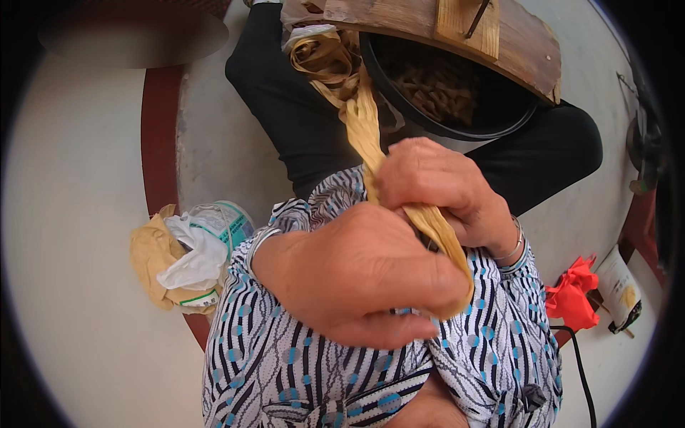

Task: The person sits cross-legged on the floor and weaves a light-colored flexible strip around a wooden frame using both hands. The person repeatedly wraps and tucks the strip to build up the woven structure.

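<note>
A long tan strip of crinkled fibre (362, 128) runs from a loose coiled bundle (321, 53) at the top down through both hands. My left hand (357, 271), nearest the camera, pinches the strip where it bends near my lap. My right hand (435, 192) is closed on the strip just above, its fingers curled over it. Something dark behind the strip, between the hands, is mostly hidden.
A black tub (499, 118) holding tan pieces sits between my legs, partly under a wooden board (399, 21) with a metal pin. Bags and packaging (160, 253) lie left; a red bag (571, 292), white packet (617, 282) and black cord (581, 364) lie right.
</note>
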Demonstrator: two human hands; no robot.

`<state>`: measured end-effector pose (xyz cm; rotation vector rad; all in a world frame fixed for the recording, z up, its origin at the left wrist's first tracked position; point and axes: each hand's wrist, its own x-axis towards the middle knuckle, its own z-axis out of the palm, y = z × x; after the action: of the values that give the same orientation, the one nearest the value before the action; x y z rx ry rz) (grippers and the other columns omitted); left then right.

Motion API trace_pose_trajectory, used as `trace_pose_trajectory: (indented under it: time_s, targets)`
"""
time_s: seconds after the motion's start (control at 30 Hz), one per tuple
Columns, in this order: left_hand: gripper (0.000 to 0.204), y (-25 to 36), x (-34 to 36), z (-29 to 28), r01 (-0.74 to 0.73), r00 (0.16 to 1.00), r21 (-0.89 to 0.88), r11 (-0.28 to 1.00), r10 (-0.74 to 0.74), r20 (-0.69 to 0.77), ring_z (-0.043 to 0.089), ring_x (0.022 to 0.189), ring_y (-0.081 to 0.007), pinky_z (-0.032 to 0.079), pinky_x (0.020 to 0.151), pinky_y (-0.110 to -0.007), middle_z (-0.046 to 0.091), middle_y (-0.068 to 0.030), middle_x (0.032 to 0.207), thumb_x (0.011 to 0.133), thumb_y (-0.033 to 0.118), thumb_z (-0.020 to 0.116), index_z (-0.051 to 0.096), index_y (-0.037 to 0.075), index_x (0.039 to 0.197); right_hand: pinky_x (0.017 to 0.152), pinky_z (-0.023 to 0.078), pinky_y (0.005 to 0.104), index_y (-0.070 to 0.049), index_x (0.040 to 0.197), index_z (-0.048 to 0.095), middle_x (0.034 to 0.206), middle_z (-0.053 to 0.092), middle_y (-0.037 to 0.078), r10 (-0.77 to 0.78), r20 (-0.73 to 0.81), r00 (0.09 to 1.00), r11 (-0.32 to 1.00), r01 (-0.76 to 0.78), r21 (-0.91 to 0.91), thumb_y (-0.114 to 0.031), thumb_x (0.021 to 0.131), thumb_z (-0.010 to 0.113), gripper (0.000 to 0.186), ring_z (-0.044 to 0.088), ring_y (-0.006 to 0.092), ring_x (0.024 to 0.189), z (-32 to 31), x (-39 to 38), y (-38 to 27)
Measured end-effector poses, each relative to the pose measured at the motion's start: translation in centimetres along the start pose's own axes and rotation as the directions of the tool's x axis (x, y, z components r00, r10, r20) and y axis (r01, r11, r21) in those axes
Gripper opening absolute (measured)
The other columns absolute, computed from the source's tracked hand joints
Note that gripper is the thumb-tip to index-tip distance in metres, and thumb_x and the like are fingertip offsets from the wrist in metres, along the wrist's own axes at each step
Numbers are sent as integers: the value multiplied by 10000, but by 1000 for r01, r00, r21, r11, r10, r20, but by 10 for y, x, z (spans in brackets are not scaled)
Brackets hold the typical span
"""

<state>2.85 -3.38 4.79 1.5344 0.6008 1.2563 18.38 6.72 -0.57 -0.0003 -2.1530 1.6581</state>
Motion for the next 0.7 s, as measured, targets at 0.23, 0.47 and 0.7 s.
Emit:
trace_pose_trajectory:
  time_s: [0.23,0.47,0.7]
  targets:
    - [234,16,-44,-64,302,586,485,820,242,-773,425,518,-45,340,486,-225,627,-52,706,932,147,607,663,-58,835,482,356,327,-6,759,640,588,537,79,405,-187,895,886,-434,-160,-191,662,812,271,513,234,490,-42,-72,-66]
    - [211,-40,-102,-159,716,354,451,532,280,-893,490,654,-58,402,573,-218,608,1,712,957,196,609,696,5,934,539,364,238,47,888,610,669,551,80,608,-564,558,601,-788,-132,8,790,684,129,491,113,579,-68,-144,-99]
    - [274,-87,-62,-106,471,878,875,-109,-35,-477,595,1037,-298,457,879,-401,648,-113,1108,856,221,668,648,76,1087,527,444,284,-1,960,640,678,596,101,545,-439,714,668,-687,-286,-15,831,675,135,594,201,577,-24,-108,-39]
